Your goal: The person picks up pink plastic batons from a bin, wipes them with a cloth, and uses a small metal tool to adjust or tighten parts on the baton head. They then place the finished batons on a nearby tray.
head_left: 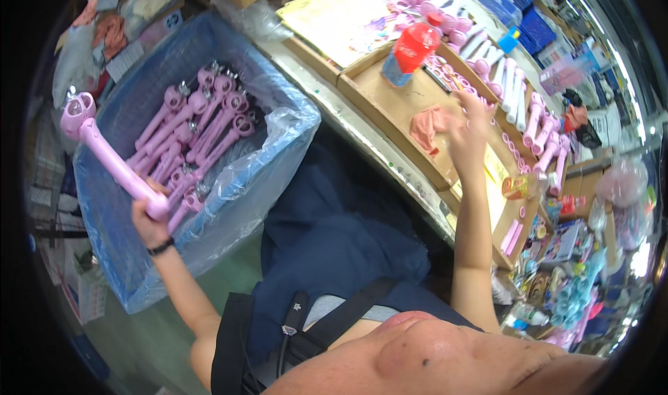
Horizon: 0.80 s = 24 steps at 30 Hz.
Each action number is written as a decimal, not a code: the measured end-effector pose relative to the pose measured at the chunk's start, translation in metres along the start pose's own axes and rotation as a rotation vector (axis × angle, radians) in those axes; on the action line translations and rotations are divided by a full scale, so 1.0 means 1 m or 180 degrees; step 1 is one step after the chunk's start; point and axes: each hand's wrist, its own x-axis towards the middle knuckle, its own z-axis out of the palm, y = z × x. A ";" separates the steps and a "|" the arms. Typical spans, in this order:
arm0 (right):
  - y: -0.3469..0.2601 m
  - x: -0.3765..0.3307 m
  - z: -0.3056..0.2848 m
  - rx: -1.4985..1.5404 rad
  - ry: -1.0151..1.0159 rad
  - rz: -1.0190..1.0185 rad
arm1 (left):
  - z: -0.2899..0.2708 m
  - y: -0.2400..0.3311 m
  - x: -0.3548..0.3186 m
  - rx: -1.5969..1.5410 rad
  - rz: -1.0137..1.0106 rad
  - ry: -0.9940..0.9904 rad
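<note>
My left hand (152,218) is closed round the thick end of a pink plastic wand (115,157). Its round, hollow head, with a small shiny metal-like tip, points up and left past the bin's rim. Below and beside it, a bin lined with blue plastic (278,127) holds a pile of similar pink wands (191,120). Over the workbench, my right hand (470,127) is raised with fingers stretched out and slightly blurred; I see nothing held in it. A crumpled orange cloth (426,127) lies in the cardboard tray (369,82) right beside that hand.
A red-labelled bottle (417,47) stands in the tray, near a dark pen (437,79) and pink chain-like rings (513,151). Further back lie rows of pink and white wand parts (511,89). A small bottle with yellow liquid (522,186) stands to the right.
</note>
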 end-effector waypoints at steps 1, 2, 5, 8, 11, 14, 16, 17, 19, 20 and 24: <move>0.018 0.005 0.018 -0.1222 -0.0409 0.0292 | 0.027 -0.005 -0.019 0.0329 0.0095 -0.0047; 0.038 0.003 0.023 -0.1428 -0.1243 0.0520 | 0.052 -0.010 -0.033 0.0435 0.0054 -0.0190; 0.073 -0.016 0.039 -0.1636 -0.2053 0.1178 | 0.118 -0.033 -0.065 0.0894 -0.0087 -0.0768; 0.085 -0.026 0.026 -0.0450 -0.1176 0.1144 | 0.170 -0.056 -0.079 0.0923 -0.0754 -0.1655; 0.075 -0.031 -0.003 0.0105 0.0035 0.1225 | 0.220 -0.089 -0.079 0.1204 -0.1172 -0.2254; 0.051 -0.041 -0.024 0.2023 0.0830 0.1763 | 0.264 -0.124 -0.076 0.1216 -0.1810 -0.2760; 0.038 -0.047 -0.026 0.2316 0.1325 0.1594 | 0.289 -0.145 -0.072 0.1028 -0.2283 -0.2974; 0.033 -0.051 -0.024 0.2737 0.1483 0.1348 | 0.300 -0.155 -0.072 0.0829 -0.2528 -0.3024; 0.028 -0.056 -0.013 0.3203 0.1425 0.1067 | 0.316 -0.174 -0.081 0.0605 -0.2792 -0.3036; 0.028 -0.056 -0.005 0.2349 0.1137 0.0556 | 0.321 -0.183 -0.086 0.0578 -0.2867 -0.3067; 0.017 -0.052 0.032 -0.0024 0.1120 0.0176 | 0.327 -0.201 -0.103 0.0921 -0.2528 -0.3151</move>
